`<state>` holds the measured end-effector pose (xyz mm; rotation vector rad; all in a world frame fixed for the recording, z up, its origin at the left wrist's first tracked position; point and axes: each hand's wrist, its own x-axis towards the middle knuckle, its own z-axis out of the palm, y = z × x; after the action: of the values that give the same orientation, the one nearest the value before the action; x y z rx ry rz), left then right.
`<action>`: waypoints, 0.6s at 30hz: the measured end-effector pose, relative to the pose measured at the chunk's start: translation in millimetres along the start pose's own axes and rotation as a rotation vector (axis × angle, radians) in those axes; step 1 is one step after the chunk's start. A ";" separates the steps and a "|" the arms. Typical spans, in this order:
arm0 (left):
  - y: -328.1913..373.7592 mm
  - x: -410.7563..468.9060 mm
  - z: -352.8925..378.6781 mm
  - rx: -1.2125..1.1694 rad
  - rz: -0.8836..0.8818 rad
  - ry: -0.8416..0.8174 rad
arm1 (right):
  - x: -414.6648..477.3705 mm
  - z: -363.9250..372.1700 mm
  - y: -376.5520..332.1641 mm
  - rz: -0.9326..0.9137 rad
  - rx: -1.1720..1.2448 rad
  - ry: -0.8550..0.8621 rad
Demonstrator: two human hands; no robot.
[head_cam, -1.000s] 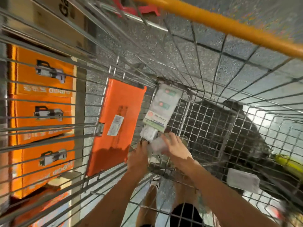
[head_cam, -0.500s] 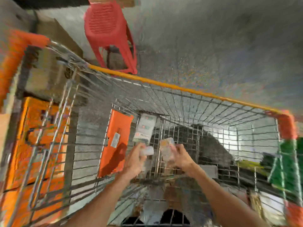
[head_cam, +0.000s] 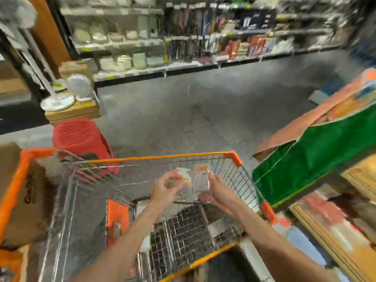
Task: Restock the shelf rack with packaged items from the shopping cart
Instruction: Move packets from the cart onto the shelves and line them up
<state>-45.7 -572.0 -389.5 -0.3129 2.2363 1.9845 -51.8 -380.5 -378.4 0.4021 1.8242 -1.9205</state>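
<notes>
Head view: left hand (head_cam: 165, 190) clamps first packet (head_cam: 184, 176), right hand (head_cam: 218, 193) second packet (head_cam: 201, 177), over cart (head_cam: 162, 157); shallow fingertip grips may slip.

Left pack (head_cam: 184, 177): small, clear, blurred, gripped in left hand (head_cam: 164, 190). Right pack (head_cam: 201, 177): clear, orange-topped, upright, held in right hand (head_cam: 218, 192). Both above wire cart (head_cam: 162, 157), orange rim.

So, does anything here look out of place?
Nothing looks spilled or broken. A red stool stands on the floor beside the cart; an orange flat pack stands on edge inside it. Blur hides finer detail.
</notes>
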 end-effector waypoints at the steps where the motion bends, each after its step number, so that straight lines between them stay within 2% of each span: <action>1: 16.8 -3.3 9.7 0.003 0.034 -0.025 | -10.4 -6.9 -9.8 -0.027 0.039 0.040; 6: 102.7 -24.4 81.9 0.001 0.263 -0.205 | -100.3 -64.3 -68.6 -0.251 0.137 0.239; 8: 134.2 -24.5 110.2 -0.034 0.283 -0.282 | -134.9 -92.6 -88.9 -0.307 0.167 0.278; 10: 179.1 -53.0 156.6 -0.042 0.347 -0.394 | -190.9 -134.6 -100.7 -0.375 0.212 0.400; 12: 204.0 -62.1 182.6 -0.096 0.388 -0.449 | -225.3 -154.1 -113.1 -0.432 0.249 0.425; 18: 300.7 -151.0 315.7 -0.251 0.502 -0.763 | -368.2 -239.6 -134.1 -0.618 0.350 0.744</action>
<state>16.0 -215.7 -102.8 0.9163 1.6595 2.0853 169.1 -94.2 -95.3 0.8327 2.2348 -2.8055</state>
